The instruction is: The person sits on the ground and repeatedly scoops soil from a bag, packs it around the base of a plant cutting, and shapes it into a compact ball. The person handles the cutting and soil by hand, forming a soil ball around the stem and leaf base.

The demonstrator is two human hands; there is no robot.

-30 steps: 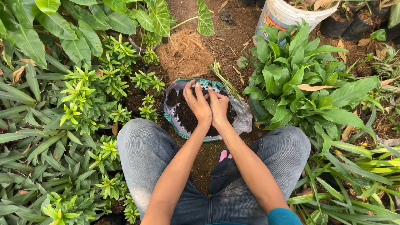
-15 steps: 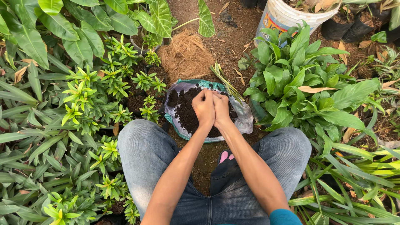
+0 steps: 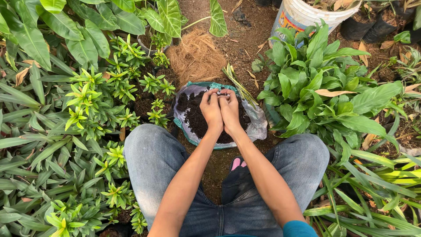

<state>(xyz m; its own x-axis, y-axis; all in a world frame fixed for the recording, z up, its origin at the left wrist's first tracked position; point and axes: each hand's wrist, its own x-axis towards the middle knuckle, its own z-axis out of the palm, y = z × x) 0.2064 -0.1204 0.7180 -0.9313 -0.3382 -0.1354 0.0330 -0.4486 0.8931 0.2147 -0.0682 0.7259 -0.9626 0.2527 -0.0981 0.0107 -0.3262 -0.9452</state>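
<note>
Left hand and right hand, earlier flat on the dark soil in the sack, had curled shut together, fingers gripping soil.

Plant nursery; potted plants; bare soil ground.

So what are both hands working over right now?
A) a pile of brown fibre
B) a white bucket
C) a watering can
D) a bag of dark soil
D: the left hand and the right hand are pressed together right above the open bag of dark soil, between the knees.
</note>
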